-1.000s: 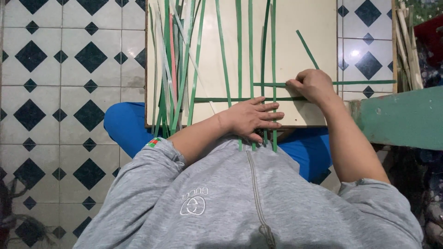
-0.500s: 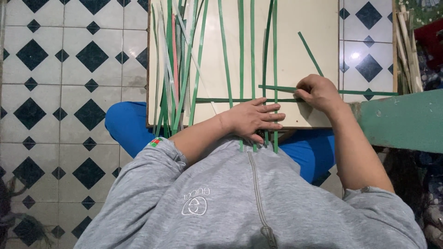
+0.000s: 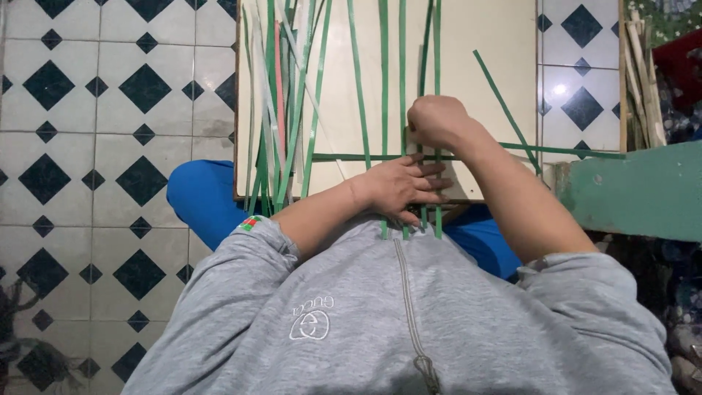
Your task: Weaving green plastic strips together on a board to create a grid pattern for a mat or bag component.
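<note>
The right hand [image 3: 436, 121], fingers curled closed on the green strips [image 3: 402, 88] that run lengthwise away across the board [image 3: 497, 44], sits just beyond the left hand [image 3: 401, 188], pressed flat, fingers extended, over their near ends.

No screens, signs or sure packages anywhere in view. Just two small marks on clothing. A tiny woven tab label [image 3: 248, 223], striped red and green, sewn at the cuff seam of the grey sleeve, at about eight o'clock from the left hand [image 3: 398, 186] and well down the forearm from it. A white printed emblem [image 3: 311, 322] (two interlocked rounded shapes under a short line of lettering, seen upside down) on the chest of the grey sweatshirt, at roughly six o'clock from the tab and seven o'clock from the frame's middle.
</note>
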